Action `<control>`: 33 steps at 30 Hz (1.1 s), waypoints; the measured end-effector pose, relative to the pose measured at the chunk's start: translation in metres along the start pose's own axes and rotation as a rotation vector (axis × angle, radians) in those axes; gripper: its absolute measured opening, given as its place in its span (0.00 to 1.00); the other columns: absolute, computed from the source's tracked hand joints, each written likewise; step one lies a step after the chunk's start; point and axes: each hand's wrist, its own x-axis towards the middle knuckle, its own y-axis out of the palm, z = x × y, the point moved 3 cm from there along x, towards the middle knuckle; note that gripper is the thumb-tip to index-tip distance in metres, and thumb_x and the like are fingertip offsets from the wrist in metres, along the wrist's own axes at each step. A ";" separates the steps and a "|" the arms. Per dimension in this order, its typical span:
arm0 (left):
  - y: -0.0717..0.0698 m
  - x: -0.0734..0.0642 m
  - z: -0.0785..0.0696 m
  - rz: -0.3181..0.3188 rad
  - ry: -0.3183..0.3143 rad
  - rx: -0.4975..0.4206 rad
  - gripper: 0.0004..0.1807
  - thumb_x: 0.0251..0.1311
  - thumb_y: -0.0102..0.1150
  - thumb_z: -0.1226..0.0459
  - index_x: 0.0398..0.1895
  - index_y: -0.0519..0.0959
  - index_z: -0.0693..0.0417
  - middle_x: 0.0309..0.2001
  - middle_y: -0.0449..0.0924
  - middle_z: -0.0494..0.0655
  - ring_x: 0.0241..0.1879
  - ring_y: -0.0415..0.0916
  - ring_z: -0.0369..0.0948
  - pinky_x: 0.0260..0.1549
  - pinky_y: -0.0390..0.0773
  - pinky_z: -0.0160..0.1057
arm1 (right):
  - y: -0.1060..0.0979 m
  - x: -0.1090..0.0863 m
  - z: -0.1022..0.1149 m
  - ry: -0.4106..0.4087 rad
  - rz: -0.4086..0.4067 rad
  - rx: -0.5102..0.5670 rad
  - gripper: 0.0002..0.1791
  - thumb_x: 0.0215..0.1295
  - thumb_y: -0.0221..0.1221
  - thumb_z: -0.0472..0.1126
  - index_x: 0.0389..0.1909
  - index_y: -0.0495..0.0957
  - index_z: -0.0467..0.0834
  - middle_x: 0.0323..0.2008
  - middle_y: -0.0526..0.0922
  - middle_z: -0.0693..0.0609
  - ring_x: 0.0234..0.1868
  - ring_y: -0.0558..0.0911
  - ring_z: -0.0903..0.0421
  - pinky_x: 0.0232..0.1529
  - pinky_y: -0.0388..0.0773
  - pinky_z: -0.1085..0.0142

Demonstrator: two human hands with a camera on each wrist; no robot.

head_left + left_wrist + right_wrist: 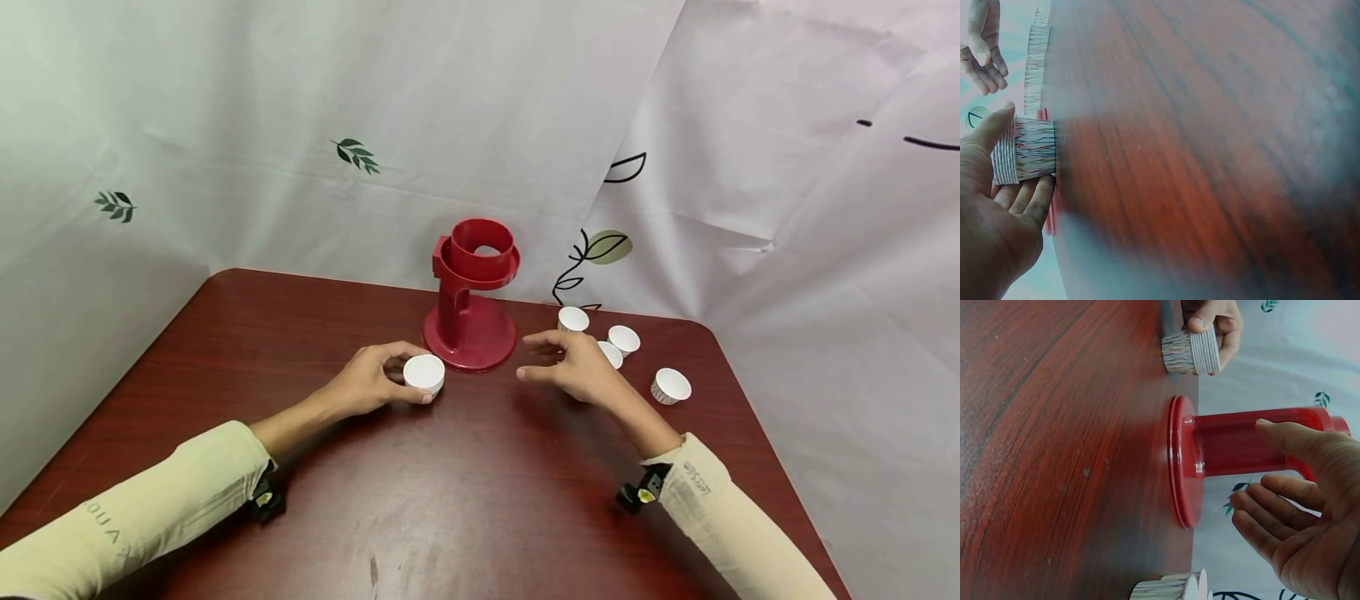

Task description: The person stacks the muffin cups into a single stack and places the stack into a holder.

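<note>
A stack of white paper baking cups [424,373] is held by my left hand [372,379], thumb on one side and fingers on the other. Several layered rims and thin coloured lines on the paper show in the left wrist view, where the stack [1025,150] stands low at the tabletop. Just behind it rises a red plastic stand [480,329] with a round base, an upright post and a ring-shaped holder on top. To the right of the stand, my right hand [573,367] hovers with fingers loosely spread and nothing between them.
Beyond the right hand are loose white paper cups: one at the back [573,319], two close together [623,339], and one [670,386] near the table's right edge. The reddish-brown table [450,500] meets a pale curtain [375,217] with leaf prints behind.
</note>
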 end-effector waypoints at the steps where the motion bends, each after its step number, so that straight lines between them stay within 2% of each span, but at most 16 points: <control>1: 0.000 0.000 0.000 0.000 0.000 -0.003 0.34 0.53 0.91 0.66 0.64 0.87 0.57 0.52 0.93 0.52 0.47 0.91 0.40 0.52 0.90 0.30 | 0.000 0.000 -0.001 0.004 -0.001 0.001 0.33 0.65 0.80 0.47 0.68 0.87 0.39 0.64 0.91 0.38 0.64 0.91 0.40 0.67 0.88 0.43; 15: 0.001 0.000 -0.002 0.001 -0.005 -0.005 0.34 0.52 0.91 0.67 0.64 0.87 0.58 0.53 0.93 0.53 0.47 0.90 0.41 0.51 0.89 0.29 | -0.009 -0.007 -0.012 0.033 -0.026 -0.043 0.33 0.65 0.80 0.48 0.68 0.87 0.39 0.62 0.92 0.39 0.63 0.92 0.39 0.67 0.88 0.43; 23: 0.000 0.000 -0.001 0.000 -0.003 -0.007 0.33 0.53 0.90 0.67 0.64 0.87 0.59 0.53 0.93 0.54 0.47 0.90 0.38 0.52 0.89 0.30 | -0.021 -0.010 -0.015 0.047 -0.033 -0.074 0.32 0.65 0.80 0.50 0.67 0.88 0.42 0.61 0.93 0.39 0.59 0.93 0.42 0.63 0.88 0.51; 30: 0.001 0.000 -0.001 0.004 -0.009 -0.010 0.33 0.53 0.90 0.67 0.64 0.87 0.58 0.54 0.92 0.54 0.48 0.90 0.40 0.52 0.89 0.29 | -0.028 -0.014 -0.021 0.056 -0.038 -0.091 0.31 0.65 0.80 0.49 0.66 0.88 0.40 0.60 0.93 0.39 0.61 0.92 0.42 0.65 0.88 0.45; 33: 0.000 0.000 -0.002 0.006 -0.012 -0.010 0.33 0.53 0.90 0.67 0.64 0.87 0.57 0.53 0.92 0.53 0.48 0.90 0.42 0.52 0.89 0.29 | -0.030 -0.016 -0.023 0.062 -0.037 -0.080 0.31 0.65 0.80 0.47 0.65 0.88 0.38 0.60 0.93 0.39 0.61 0.92 0.42 0.65 0.88 0.47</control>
